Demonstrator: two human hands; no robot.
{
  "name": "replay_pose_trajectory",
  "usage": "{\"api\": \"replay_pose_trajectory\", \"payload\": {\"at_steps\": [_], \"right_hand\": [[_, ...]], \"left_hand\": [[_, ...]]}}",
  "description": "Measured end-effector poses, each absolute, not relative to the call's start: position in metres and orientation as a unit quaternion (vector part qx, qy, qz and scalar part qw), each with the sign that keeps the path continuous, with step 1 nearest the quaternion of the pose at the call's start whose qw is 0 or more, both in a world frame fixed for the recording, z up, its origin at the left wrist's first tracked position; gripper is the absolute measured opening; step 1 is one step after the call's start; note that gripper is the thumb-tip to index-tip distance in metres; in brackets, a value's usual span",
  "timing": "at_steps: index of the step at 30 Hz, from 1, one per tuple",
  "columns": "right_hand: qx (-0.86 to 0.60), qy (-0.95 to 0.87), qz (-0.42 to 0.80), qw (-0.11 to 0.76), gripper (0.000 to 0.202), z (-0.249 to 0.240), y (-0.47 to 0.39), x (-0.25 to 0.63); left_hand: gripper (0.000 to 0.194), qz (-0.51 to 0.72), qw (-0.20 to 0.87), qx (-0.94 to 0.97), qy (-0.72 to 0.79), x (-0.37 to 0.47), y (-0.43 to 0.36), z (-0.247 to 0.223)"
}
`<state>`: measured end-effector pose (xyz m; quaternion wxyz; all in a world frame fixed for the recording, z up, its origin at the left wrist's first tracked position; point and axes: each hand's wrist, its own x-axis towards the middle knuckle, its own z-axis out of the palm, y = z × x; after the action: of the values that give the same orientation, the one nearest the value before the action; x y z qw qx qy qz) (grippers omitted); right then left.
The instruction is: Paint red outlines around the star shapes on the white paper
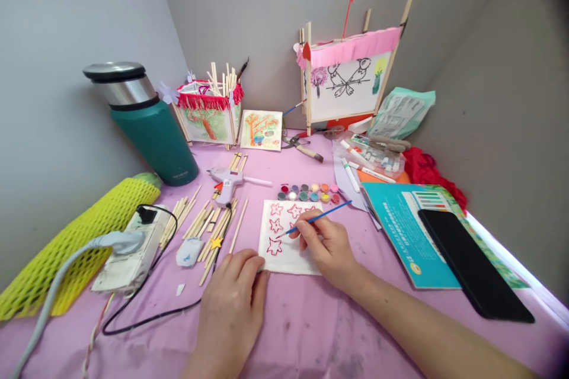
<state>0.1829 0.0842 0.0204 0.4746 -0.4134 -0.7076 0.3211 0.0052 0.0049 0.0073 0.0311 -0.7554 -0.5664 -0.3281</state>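
Note:
A white square panel (291,262) lies on the table, painted with red star outlines (274,247) in rows. My right hand (326,246) pinches a thin blue paintbrush (326,212), its tip over the panel beside the lowest star at the left. Part of the star pattern is hidden behind this hand. My left hand (235,284) has its fingers curled together at the panel's lower left corner, gripping that edge. Just beyond the panel stands a double row of small paint pots (304,196) in several colours.
Left are a glue gun (229,183), wooden sticks (213,231), a power strip (131,254) with cables and a teal tumbler (153,136). Behind stand decorated paper lanterns (351,95). Right are markers (371,170), a blue book (400,231) and a black phone (473,263).

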Motion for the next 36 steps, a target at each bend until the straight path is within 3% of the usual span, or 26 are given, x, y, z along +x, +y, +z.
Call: {"api": "replay_pose_trajectory", "payload": {"at_steps": [12,36], "right_hand": [[-0.383,-0.743,0.284,0.470,0.029,0.0279,0.0848,0.1811],[-0.415,-0.732,0.293,0.453,0.018,0.0202,0.0860,0.1845]], "left_hand": [[0.011,-0.321,0.025,-0.752,-0.575,0.0051,0.0038,0.0088],[0.012,-0.323,0.024,-0.753,-0.573,0.0046,0.0049,0.0079]]}}
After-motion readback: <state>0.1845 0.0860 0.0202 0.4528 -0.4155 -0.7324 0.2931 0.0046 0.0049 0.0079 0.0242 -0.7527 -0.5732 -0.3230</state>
